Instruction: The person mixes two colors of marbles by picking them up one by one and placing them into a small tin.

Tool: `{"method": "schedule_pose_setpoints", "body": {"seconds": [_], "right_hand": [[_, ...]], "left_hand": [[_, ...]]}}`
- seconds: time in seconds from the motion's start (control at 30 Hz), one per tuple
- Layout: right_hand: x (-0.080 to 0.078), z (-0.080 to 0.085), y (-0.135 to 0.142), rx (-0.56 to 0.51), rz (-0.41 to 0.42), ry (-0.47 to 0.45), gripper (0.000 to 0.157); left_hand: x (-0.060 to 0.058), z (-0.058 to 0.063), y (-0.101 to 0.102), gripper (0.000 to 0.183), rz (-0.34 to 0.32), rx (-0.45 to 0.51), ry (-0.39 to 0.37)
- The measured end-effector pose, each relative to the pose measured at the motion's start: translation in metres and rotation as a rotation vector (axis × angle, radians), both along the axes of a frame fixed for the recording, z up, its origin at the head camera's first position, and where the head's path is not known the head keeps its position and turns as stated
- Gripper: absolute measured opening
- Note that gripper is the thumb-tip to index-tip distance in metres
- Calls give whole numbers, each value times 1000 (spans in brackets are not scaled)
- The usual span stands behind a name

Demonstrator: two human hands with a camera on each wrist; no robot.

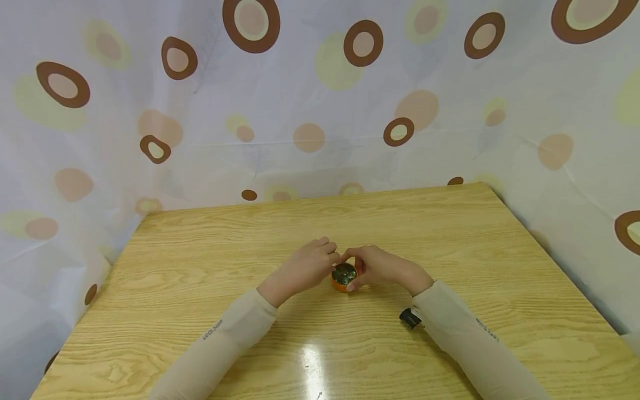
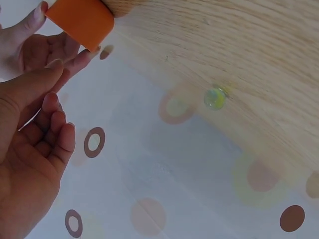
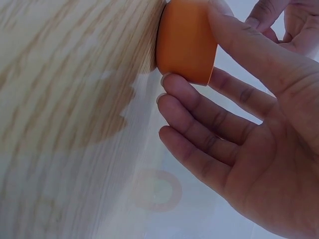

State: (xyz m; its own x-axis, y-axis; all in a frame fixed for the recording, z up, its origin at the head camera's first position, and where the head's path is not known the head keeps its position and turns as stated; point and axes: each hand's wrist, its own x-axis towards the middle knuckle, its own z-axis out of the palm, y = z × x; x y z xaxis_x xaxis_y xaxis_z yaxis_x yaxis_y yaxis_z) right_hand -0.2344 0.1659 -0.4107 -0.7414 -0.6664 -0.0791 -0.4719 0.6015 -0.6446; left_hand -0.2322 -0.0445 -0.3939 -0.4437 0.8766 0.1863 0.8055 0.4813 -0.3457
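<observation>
A short round orange container (image 1: 341, 286) with a dark, glossy top stands on the wooden table. My right hand (image 1: 377, 265) grips its side between thumb and fingers; in the right wrist view the orange wall (image 3: 187, 42) is between the thumb and fingertips. My left hand (image 1: 311, 262) is bent close over the left rim of the container. In the left wrist view its thumb (image 2: 37, 82) comes against the index finger, with the other fingers curled. Whether something small is pinched there is hidden.
A clear marble-like ball (image 2: 215, 98) with yellow-green inside shows on the table in the left wrist view. A small black piece (image 1: 410, 318) lies beside the right sleeve, partly covered. Patterned white sheeting (image 1: 280, 100) hangs around the table (image 1: 200, 244).
</observation>
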Motion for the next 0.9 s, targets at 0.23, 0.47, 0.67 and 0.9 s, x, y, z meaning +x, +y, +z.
{"method": "schedule_pose_setpoints", "body": {"seconds": [0.23,0.47,0.67,0.9], "right_hand": [[0,1,0,7,-6,-3,52],[1,1,-1,12,-16,-12,53],[1,2,-2,26,-27,-23,52],[1,2,-3,27,-28,-24,52]], "left_hand": [[-3,2,-6,15,23,43,-52],[-8,1,-14,11,39,77,-65],[-15,-3,-20,10,86,54,-65],[-22,-8,-27,12,197,21,-111]]}}
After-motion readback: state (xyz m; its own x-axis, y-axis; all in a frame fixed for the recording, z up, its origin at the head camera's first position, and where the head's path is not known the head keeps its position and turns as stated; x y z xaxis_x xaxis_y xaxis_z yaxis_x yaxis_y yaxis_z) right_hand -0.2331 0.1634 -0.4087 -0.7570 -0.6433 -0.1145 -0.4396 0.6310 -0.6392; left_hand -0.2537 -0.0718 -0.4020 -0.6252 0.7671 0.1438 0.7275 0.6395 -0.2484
